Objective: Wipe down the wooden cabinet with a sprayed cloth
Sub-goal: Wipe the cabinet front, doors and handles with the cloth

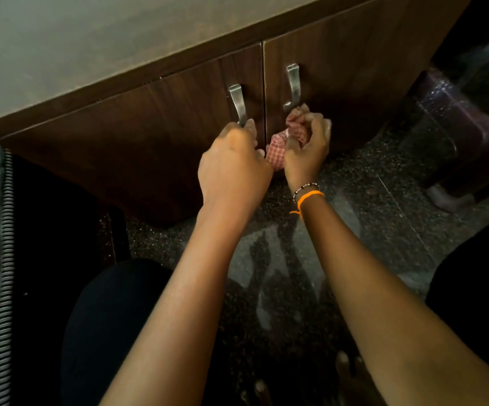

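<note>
The wooden cabinet (155, 118) stands low on a speckled stone floor (354, 218), its two dark doors closed and meeting at a narrow seam, each with a curved metal handle. The left hand (233, 168) reaches to the lower end of the left door's handle (238, 104); its fingers curl round that end, so the grip is closed on the handle. The right hand (307, 148) holds a bunched red-and-white checked cloth (278, 149), fingers curled and pinching the fabric, with the upper fold pressed up against the foot of the right door's handle (293, 87) and the rest hanging down between the two hands, close to the seam of the doors. The right wrist wears an orange thread (309, 197) and a beaded band just above it (the beads are too small to make out). The cabinet's pale top (91, 42) fills the upper left. Dark-clothed knees frame the bottom of the view, and a purple plastic stool (466, 127) stands on the floor to the right.
</note>
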The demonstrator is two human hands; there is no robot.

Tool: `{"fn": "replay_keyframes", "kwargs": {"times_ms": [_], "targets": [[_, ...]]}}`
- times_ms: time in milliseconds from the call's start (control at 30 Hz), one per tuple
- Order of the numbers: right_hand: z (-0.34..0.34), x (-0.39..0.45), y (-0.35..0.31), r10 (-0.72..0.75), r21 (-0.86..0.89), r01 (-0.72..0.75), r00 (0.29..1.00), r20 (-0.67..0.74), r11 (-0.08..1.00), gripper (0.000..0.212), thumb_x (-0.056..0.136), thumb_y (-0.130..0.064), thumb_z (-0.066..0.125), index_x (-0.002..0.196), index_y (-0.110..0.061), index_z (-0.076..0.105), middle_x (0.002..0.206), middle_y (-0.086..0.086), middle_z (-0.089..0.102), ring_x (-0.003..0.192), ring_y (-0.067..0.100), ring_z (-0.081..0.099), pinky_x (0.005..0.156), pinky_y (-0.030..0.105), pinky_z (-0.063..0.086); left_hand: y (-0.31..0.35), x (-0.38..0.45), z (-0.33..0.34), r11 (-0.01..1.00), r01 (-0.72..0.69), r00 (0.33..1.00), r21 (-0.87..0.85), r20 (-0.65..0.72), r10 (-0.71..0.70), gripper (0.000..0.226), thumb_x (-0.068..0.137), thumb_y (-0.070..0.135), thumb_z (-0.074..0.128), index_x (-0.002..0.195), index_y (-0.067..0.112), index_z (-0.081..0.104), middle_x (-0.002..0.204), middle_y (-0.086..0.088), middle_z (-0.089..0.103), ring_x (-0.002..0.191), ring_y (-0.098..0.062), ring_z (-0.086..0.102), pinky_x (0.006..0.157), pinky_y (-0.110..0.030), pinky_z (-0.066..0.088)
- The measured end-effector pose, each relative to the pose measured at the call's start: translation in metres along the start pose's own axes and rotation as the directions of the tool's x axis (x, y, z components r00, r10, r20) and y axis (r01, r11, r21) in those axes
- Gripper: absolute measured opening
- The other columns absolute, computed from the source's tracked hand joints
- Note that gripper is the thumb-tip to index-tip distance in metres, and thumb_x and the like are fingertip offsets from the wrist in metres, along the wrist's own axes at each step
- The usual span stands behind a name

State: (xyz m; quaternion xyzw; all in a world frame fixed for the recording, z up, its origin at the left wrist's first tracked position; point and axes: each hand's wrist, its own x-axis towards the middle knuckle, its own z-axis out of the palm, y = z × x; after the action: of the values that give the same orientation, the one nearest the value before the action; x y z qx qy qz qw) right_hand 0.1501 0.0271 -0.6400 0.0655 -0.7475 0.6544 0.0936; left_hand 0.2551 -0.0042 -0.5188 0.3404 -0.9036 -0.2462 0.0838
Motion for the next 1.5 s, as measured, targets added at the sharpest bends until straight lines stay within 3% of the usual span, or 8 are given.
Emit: {"fn": "replay_keyframes", "kwargs": {"times_ms": [200, 367, 500, 733, 900, 1133, 1333, 1500], "targets": [[-0.011, 0.007, -0.039, -0.167, 0.094, 0.18, 0.977, -0.135, 0.979, 0.025, 0.071, 0.01, 0.056, 0.095, 0.004, 0.06, 0.098, 0.012, 0.05, 0.094, 0.017, 0.05, 0.09, 0.019, 0.041, 0.001, 0.004, 0.003, 1.0, 0.01, 1.0, 0.002, -0.007, -0.01, 0.041, 0.09, 0.012, 0.053, 0.13, 0.014, 0.052, 0.131, -0.002, 0.055, 0.117, -0.028, 0.053, 0.089, -0.036, 0.044], [0.004, 0.019, -0.043, -0.435, -0.278, 0.438, 0.897, 0.077, 0.855, 0.03, 0.066, -0.005, 0.068, 0.096, -0.005, 0.066, 0.108, 0.02, 0.056, 0.096, 0.029, 0.044, 0.083, 0.027, 0.035, -0.004, 0.007, 0.001, 1.0, 0.014, 1.0, -0.017, -0.027, -0.014, 0.042, 0.09, 0.012, 0.053, 0.131, 0.017, 0.051, 0.127, 0.001, 0.057, 0.115, -0.023, 0.055, 0.084, -0.031, 0.043], [0.007, 0.013, -0.031, -0.508, -0.377, 0.482, 0.861, 0.033, 0.791, 0.031, 0.07, -0.003, 0.073, 0.101, -0.01, 0.067, 0.107, 0.023, 0.058, 0.095, 0.023, 0.035, 0.083, 0.027, 0.033, -0.014, 0.007, -0.001, 0.998, 0.058, 0.997, -0.014, -0.044, -0.059, 0.04, 0.091, 0.014, 0.053, 0.131, 0.019, 0.053, 0.125, 0.002, 0.058, 0.113, -0.021, 0.055, 0.076, -0.026, 0.038], [0.003, -0.011, -0.017, -0.371, -0.433, 0.379, 0.923, 0.107, 0.818, 0.037, 0.072, 0.004, 0.065, 0.106, -0.011, 0.067, 0.116, 0.021, 0.055, 0.097, 0.041, 0.051, 0.088, 0.021, 0.034, -0.017, 0.003, -0.007, 0.998, 0.06, 0.997, -0.01, -0.039, -0.061, 0.04, 0.091, 0.014, 0.053, 0.131, 0.019, 0.052, 0.123, 0.001, 0.059, 0.111, -0.021, 0.056, 0.074, -0.027, 0.039], [-0.025, -0.02, 0.021, 0.086, -0.19, -0.093, 0.995, -0.044, 0.977, 0.037, 0.07, 0.008, 0.051, 0.102, 0.001, 0.067, 0.103, 0.017, 0.048, 0.097, 0.033, 0.055, 0.092, 0.029, 0.045, -0.013, -0.003, -0.007, 1.0, 0.009, 0.998, -0.015, 0.059, -0.008, 0.031, 0.092, 0.013, 0.051, 0.122, 0.014, 0.057, 0.131, -0.001, 0.056, 0.117, -0.024, 0.054, 0.084, -0.033, 0.045], [-0.006, 0.017, -0.032, -0.018, 0.072, 0.02, 1.0, -0.024, 0.997, 0.043, 0.075, 0.016, 0.047, 0.11, -0.004, 0.062, 0.103, 0.007, 0.049, 0.099, 0.016, 0.052, 0.091, 0.011, 0.041, -0.011, 0.001, -0.003, 1.0, 0.031, 0.996, 0.001, 0.079, -0.031, 0.027, 0.092, 0.016, 0.05, 0.117, 0.013, 0.06, 0.124, -0.004, 0.061, 0.114, -0.029, 0.056, 0.088, -0.036, 0.046], [-0.011, 0.042, -0.019, -0.018, -0.156, 0.033, 0.995, 0.094, 0.987, 0.039, 0.074, 0.009, 0.05, 0.08, -0.024, 0.069, 0.104, 0.009, 0.053, 0.098, 0.025, 0.054, 0.081, 0.023, 0.049, -0.01, 0.0, -0.001, 1.0, -0.021, 0.997, 0.0, 0.068, 0.021, 0.034, 0.093, 0.015, 0.05, 0.127, 0.016, 0.055, 0.121, -0.001, 0.061, 0.11, -0.022, 0.058, 0.082, -0.031, 0.046], [-0.023, 0.025, -0.029, -0.105, -0.491, 0.136, 0.99, 0.09, 0.861, 0.041, 0.076, 0.006, 0.045, 0.098, -0.021, 0.066, 0.12, 0.005, 0.048, 0.104, 0.025, 0.045, 0.072, 0.023, 0.034, -0.011, -0.003, -0.003, 1.0, 0.005, 0.996, -0.005, 0.093, -0.004, 0.04, 0.093, 0.014, 0.05, 0.132, 0.018, 0.051, 0.119, 0.0, 0.061, 0.111, -0.021, 0.056, 0.081, -0.028, 0.041]]}}
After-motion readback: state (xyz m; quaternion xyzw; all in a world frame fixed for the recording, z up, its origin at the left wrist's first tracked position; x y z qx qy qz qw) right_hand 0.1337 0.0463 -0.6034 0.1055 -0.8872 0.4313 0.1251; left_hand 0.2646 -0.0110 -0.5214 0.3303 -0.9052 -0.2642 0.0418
